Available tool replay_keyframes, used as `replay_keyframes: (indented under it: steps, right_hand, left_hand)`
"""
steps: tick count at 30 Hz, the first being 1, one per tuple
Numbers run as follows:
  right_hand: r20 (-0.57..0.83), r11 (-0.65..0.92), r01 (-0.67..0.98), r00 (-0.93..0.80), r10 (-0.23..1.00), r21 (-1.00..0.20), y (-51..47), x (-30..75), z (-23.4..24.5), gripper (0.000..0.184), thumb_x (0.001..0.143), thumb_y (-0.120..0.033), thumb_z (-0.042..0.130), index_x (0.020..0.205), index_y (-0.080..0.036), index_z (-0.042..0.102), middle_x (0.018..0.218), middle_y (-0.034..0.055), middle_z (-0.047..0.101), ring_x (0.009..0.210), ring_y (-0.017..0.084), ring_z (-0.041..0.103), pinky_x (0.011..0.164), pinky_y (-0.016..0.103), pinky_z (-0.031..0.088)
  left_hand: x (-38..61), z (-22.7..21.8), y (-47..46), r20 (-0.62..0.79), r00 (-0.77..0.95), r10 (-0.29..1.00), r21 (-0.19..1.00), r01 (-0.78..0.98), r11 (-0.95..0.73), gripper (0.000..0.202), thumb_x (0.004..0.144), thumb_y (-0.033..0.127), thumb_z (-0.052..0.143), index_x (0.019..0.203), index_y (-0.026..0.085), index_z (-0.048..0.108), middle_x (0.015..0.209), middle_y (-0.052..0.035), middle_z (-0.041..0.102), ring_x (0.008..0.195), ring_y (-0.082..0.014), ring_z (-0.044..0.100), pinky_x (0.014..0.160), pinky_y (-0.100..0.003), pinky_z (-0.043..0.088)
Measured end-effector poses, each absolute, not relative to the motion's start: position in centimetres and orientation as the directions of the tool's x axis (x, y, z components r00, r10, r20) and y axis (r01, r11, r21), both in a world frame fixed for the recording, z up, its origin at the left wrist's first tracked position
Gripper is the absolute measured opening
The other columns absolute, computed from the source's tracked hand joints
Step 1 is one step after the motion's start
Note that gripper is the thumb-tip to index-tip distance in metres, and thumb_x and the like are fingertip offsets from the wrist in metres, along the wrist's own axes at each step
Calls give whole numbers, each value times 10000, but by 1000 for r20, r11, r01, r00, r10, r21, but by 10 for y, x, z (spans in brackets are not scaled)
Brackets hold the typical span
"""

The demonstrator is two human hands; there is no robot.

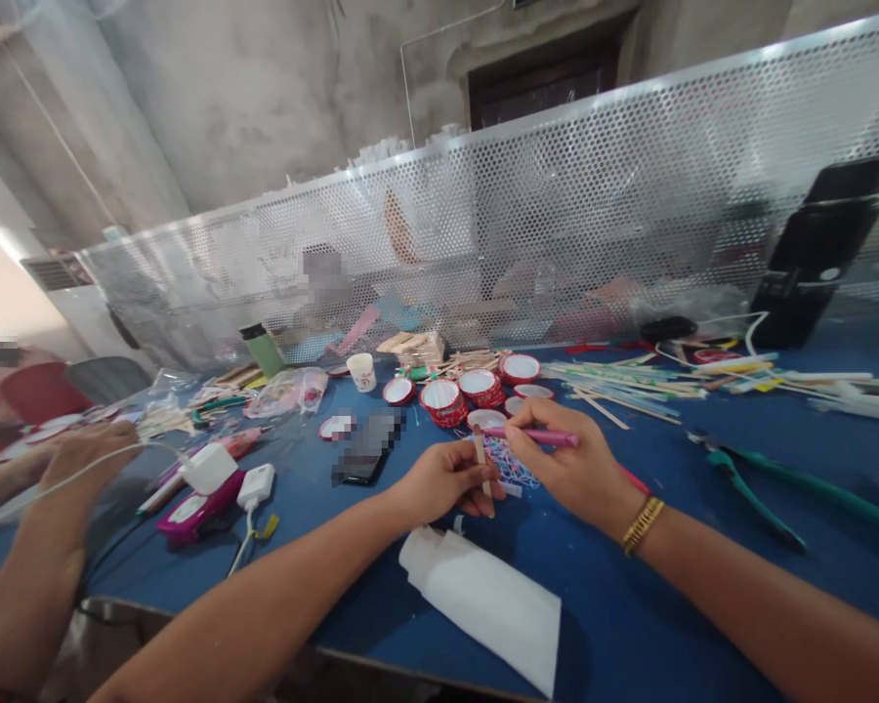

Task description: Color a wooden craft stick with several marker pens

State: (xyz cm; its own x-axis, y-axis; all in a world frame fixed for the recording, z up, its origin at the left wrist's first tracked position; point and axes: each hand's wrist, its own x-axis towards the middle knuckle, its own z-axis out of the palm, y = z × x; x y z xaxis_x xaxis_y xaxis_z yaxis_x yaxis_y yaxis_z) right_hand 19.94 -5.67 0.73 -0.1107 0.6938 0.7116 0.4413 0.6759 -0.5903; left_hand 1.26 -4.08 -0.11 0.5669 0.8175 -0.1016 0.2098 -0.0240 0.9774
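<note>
My left hand (443,478) is closed around a flat wooden stick (482,459) that stands nearly upright between thumb and fingers. Closed in a writing grip, my right hand (567,459) holds a pink pen (546,436), its tip close to the stick's upper end; whether they touch is unclear. Behind both hands lies a pile of small pink, blue and white pieces (513,461). Just beyond are stacked round red-rimmed lids (443,402). A folded white paper sheet (490,605) rests on the blue table (630,615) below my hands.
Teal-handled pliers (754,498) lie at right. A phone (370,446), a purple power strip (201,503) with chargers and a paper cup (361,372) are left. Thin sticks (607,381) lie behind. A perforated metal screen (557,195) borders the back. Another person's arm (51,547) rests far left.
</note>
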Motion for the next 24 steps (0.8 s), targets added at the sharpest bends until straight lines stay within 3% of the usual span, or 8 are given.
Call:
replay_keyframes:
  steps: [6, 24]
  right_hand:
    - [719, 705, 412, -151, 678, -578, -58, 196, 6, 155, 872, -222, 540, 719, -201, 550, 634, -33, 547, 585, 106, 472, 581, 254, 362]
    - [722, 696, 445, -144, 676, -563, -56, 198, 6, 150, 852, -198, 545, 702, -201, 537, 640, -32, 553, 590, 104, 476, 583, 250, 362]
  left_hand:
    - [13, -2, -41, -97, 562, 821, 977, 212, -30, 458, 734, 562, 710, 841, 130, 603, 845, -82, 717, 561, -90, 658, 520, -172, 510]
    - [13, -5, -39, -103, 558, 823, 984, 180, 0, 478, 689, 564, 747, 834, 135, 595, 811, -65, 711, 553, -96, 662, 506, -176, 503]
